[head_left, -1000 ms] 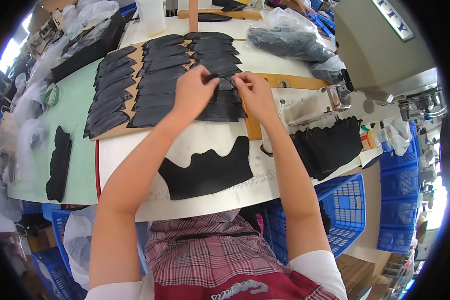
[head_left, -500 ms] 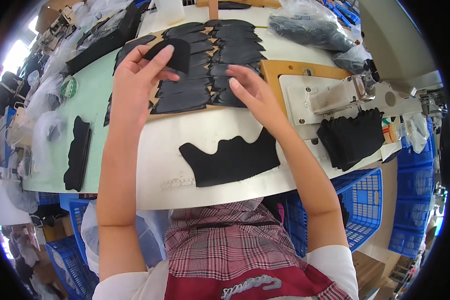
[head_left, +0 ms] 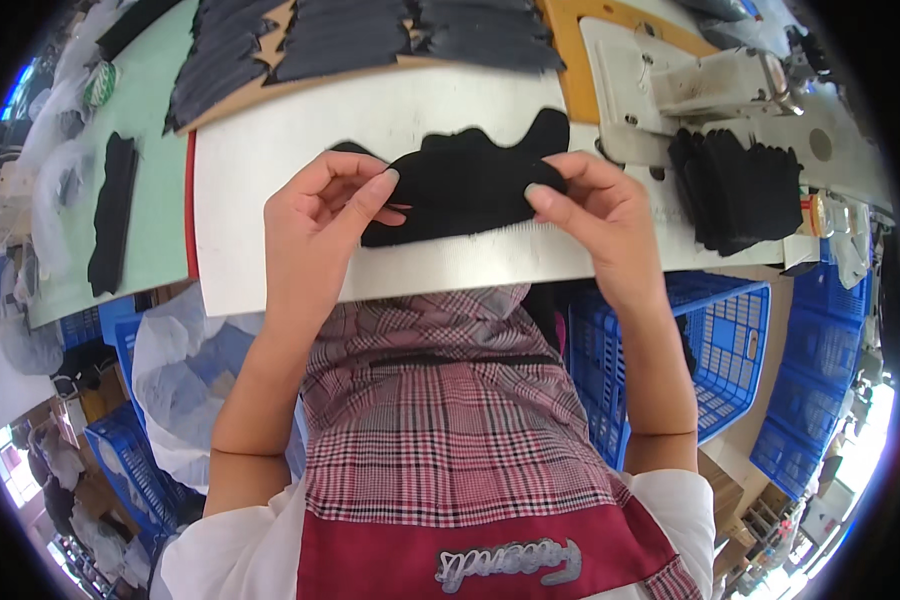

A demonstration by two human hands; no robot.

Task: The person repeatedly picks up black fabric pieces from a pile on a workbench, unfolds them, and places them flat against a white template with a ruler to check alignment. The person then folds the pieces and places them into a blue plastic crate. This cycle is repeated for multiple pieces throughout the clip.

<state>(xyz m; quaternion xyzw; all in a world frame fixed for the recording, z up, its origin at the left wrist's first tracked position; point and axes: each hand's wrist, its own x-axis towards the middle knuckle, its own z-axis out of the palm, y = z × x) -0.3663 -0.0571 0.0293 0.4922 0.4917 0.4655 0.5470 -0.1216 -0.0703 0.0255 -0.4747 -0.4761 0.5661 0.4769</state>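
Note:
A small black cut fabric piece (head_left: pixel 455 195) is stretched between my two hands at the front of the white table. My left hand (head_left: pixel 335 200) pinches its left end between thumb and fingers. At the right end, the thumb and fingers of my right hand (head_left: pixel 590 195) pinch it too. Just beneath lies a larger black fabric piece with a wavy upper edge (head_left: pixel 550 128), its middle mostly covered. The two blacks merge, so I cannot tell whether they touch.
A sewing machine (head_left: pixel 715 85) stands at the right, near a stack of wavy black pieces (head_left: pixel 735 190). Rows of dark pieces (head_left: pixel 350 40) lie on a board at the back. Another black stack (head_left: pixel 112 215) rests on the green surface. A blue crate (head_left: pixel 725 350) sits below right.
My left hand has brought the small black piece down and nearer, over the wavy one. My right hand, empty before, has come down and gripped its other end. The view has tilted downward.

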